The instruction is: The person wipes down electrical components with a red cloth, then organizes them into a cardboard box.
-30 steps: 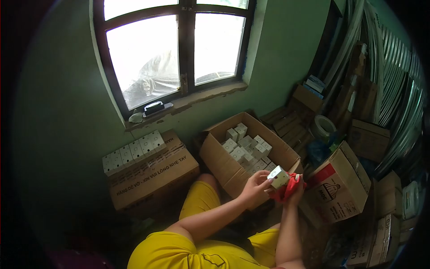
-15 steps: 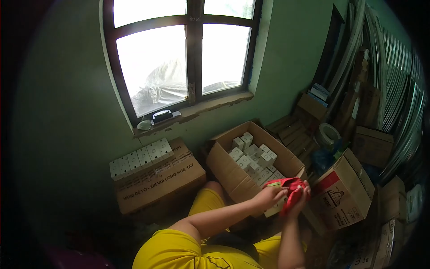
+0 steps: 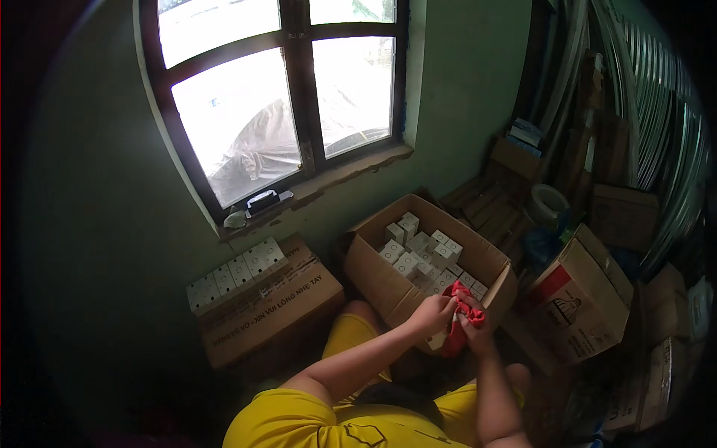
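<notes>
Both hands work a red cloth [image 3: 454,345] at the near right corner of the open carton [image 3: 377,287]. The left hand [image 3: 432,313] has its fingertips pinched on the upper part of the cloth, and the right hand [image 3: 478,336] is closed around a bunched fold beside it. A pale patch shows between the two hands; the fingers and dim light cover so much that I can't fairly say whether a white block is wrapped inside.

The cloth looks light, soft and limp, so it should crumple easily and grip well against bare skin; the gathered folds seem the surest place to hold it. The white blocks [image 3: 422,261] inside the open carton look stiff, smooth-faced and fairly light, and would probably hold best by two opposite sides, since their flat faces could be slippery. They stand packed together there, some higher than others, with small round marks on their upper faces.

Left of the open carton, a closed carton [image 3: 276,321] with printed lettering bears a row of similar blocks [image 3: 237,272] along its far side. Right of the open carton is a red-banded carton [image 3: 590,321], whose contents are out of sight.
</notes>
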Available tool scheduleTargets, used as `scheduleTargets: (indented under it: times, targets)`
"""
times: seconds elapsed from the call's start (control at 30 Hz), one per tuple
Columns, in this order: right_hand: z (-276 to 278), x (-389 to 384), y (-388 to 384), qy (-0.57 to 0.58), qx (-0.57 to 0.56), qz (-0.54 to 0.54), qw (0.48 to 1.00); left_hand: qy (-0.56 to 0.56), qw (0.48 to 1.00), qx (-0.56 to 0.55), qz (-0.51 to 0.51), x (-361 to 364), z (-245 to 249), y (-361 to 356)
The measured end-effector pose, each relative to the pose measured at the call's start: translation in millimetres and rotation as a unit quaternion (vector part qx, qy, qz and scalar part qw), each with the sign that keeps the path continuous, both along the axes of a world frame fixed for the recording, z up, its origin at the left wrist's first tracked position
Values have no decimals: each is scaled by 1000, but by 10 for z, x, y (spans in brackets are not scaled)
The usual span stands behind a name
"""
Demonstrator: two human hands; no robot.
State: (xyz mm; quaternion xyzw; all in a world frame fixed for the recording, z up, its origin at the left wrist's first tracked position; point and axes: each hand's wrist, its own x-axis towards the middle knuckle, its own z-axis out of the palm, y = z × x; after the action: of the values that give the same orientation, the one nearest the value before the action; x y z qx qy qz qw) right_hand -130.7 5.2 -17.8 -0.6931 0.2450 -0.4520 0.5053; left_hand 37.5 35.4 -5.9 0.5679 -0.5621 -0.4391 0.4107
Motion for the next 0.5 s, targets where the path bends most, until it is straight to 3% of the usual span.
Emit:
scheduleTargets:
  times: [0.03,0.1,0.2,0.27,0.3,0.37,0.5]
  targets:
    - [57,2,27,-1,12,24,1000,-20,1000,-1,-12,26,8,10]
    - [35,54,67,3,-9,-28,1000,-61,998,-4,-36,78,24,30]
    - [-137,60,-17,25,5,-137,990,40,999,-7,1,45,-136,-34]
    - [-191,6,-94,60,38,-231,970,209,972,103,24,15,-87,-34]
    - [-230,2,-126,33,55,-240,969,290,943,158,34,-11,-36,-31]
    - [-305,-23,-197,-20,85,-258,962,321,937,126,58,-41,-129,-115]
    - [-154,179,-11,22,-172,-228,958,405,906,60,109,-47,-52,-169]
